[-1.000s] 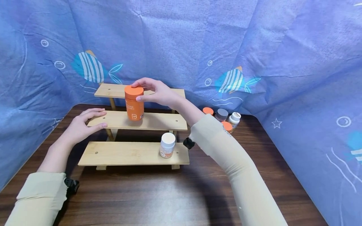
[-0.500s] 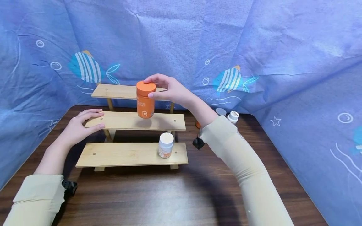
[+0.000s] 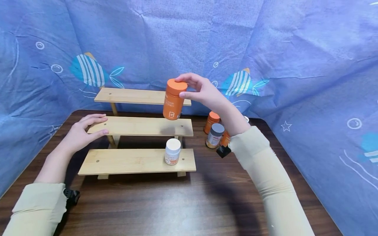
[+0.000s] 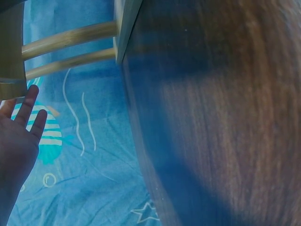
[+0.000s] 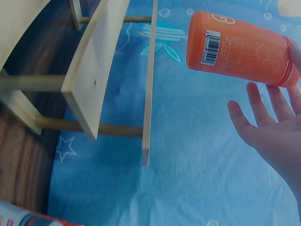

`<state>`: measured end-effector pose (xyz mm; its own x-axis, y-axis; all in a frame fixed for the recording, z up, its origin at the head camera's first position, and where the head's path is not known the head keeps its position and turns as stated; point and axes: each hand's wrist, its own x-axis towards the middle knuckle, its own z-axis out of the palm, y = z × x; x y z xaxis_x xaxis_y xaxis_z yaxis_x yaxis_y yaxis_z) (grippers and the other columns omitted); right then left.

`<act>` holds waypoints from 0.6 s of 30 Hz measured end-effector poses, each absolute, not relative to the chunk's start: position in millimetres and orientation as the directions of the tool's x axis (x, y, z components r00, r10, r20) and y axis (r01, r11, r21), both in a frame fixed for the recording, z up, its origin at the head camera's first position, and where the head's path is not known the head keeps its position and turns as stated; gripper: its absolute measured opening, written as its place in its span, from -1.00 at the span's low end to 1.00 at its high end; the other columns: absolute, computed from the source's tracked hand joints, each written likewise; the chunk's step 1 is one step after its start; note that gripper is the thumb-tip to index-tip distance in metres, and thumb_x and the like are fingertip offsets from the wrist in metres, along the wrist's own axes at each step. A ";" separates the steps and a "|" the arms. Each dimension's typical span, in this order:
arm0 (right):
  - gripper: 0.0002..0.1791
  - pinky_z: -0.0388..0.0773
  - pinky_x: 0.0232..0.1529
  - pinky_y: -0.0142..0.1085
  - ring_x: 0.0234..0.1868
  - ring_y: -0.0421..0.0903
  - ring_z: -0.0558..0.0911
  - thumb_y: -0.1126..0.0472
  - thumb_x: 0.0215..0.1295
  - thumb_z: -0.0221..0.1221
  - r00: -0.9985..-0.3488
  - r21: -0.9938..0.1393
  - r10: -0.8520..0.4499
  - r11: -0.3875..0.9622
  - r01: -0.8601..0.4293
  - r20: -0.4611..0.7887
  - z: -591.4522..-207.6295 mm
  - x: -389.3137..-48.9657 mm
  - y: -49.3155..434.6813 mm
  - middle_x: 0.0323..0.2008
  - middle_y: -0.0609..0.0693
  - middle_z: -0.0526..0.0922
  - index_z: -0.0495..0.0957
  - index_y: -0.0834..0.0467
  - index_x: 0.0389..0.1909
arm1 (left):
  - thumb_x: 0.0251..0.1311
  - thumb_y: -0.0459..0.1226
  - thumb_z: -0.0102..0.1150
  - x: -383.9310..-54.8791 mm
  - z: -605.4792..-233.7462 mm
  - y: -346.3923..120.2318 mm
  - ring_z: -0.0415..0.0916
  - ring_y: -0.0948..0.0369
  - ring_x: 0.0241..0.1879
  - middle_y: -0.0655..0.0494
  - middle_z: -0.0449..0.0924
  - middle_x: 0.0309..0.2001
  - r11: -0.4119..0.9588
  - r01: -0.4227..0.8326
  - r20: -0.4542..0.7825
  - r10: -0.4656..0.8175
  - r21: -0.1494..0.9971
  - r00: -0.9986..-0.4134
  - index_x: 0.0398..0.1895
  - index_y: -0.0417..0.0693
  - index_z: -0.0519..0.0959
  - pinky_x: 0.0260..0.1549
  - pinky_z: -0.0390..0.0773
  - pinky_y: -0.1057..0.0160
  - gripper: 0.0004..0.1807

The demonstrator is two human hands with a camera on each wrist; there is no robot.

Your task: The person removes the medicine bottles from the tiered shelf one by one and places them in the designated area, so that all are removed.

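My right hand (image 3: 203,91) pinches an orange pill bottle (image 3: 172,105) by its orange lid, thumb in front and fingers behind. The bottle hangs slightly tilted in the air, overlapping the right end of the rack's top shelf in the head view. In the right wrist view a barcode shows on the bottle (image 5: 240,49). My left hand (image 3: 81,132) rests at the left end of the middle shelf (image 3: 141,126) of the three-step wooden rack, fingers extended and spread. On the bottom shelf (image 3: 127,160) a white-capped pill bottle (image 3: 172,152) stands upright near the right end.
Right of the rack, a grey-capped bottle (image 3: 215,136) and an orange bottle (image 3: 211,122) stand on the dark wooden table (image 3: 141,206). More bottles are partly hidden behind my right forearm. A blue fish-print cloth (image 3: 177,39) hangs behind the table and along its sides.
My right hand has lifted the orange pill bottle off the middle shelf and carried it rightward. The grey-capped bottle and an orange one now show left of the forearm. My left hand stays put.
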<state>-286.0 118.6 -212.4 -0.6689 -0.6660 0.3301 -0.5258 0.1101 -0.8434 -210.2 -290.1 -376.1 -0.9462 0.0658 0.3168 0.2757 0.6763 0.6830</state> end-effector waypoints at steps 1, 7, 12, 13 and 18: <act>-0.56 0.39 0.19 -0.15 0.18 -0.12 0.46 0.21 0.20 0.26 -0.677 -0.845 -0.658 0.113 -0.522 0.330 -212.0 -285.3 122.5 0.11 -0.01 0.53 0.46 0.07 0.12 | 0.10 -0.09 0.32 -209.8 -375.7 -290.3 0.09 -0.03 0.36 0.00 0.30 0.29 0.676 0.275 0.316 0.065 0.684 -0.947 0.22 0.04 0.48 0.21 0.14 -0.24 -0.43; -0.58 0.41 0.17 -0.12 0.21 -0.10 0.44 0.23 0.21 0.25 -0.713 -0.858 -0.623 0.124 -0.498 0.323 -211.8 -283.9 148.0 0.13 0.00 0.52 0.48 0.06 0.10 | 0.10 -0.09 0.32 -209.0 -376.0 -290.7 0.11 -0.02 0.35 0.00 0.31 0.28 0.675 0.278 0.319 0.066 0.684 -0.945 0.21 0.03 0.48 0.22 0.14 -0.20 -0.43; -0.60 0.45 0.11 -0.20 0.17 -0.05 0.44 0.29 0.21 0.23 -0.711 -0.851 -0.624 0.138 -0.507 0.323 -210.3 -281.0 173.6 0.11 0.03 0.52 0.48 0.09 0.10 | 0.10 -0.10 0.33 -209.3 -377.9 -291.6 0.11 -0.02 0.35 0.00 0.31 0.28 0.674 0.284 0.328 0.066 0.682 -0.942 0.21 0.04 0.48 0.23 0.13 -0.22 -0.43; -0.60 0.46 0.09 -0.22 0.16 -0.04 0.44 0.30 0.21 0.23 -0.708 -0.851 -0.627 0.133 -0.507 0.324 -209.4 -279.9 178.1 0.11 0.04 0.51 0.48 0.10 0.10 | 0.10 -0.09 0.33 -209.4 -378.0 -291.8 0.11 -0.02 0.35 0.00 0.31 0.28 0.672 0.285 0.329 0.065 0.683 -0.942 0.21 0.04 0.48 0.23 0.13 -0.23 -0.43; -0.61 0.49 0.03 -0.31 0.14 -0.04 0.45 0.38 0.21 0.20 -0.689 -0.862 -0.636 0.073 -0.501 0.347 -207.0 -275.5 200.9 0.10 0.04 0.51 0.50 0.11 0.08 | 0.09 -0.09 0.33 -209.5 -378.2 -292.2 0.12 0.01 0.35 0.01 0.32 0.28 0.669 0.286 0.333 0.060 0.686 -0.941 0.20 0.03 0.49 0.26 0.12 -0.17 -0.44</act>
<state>-275.5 200.9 -207.0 -0.6893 -0.6361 0.3468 -0.5012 0.0730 -0.8623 -209.5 -292.2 -378.2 -0.9409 0.0600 0.3334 0.2859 0.6687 0.6864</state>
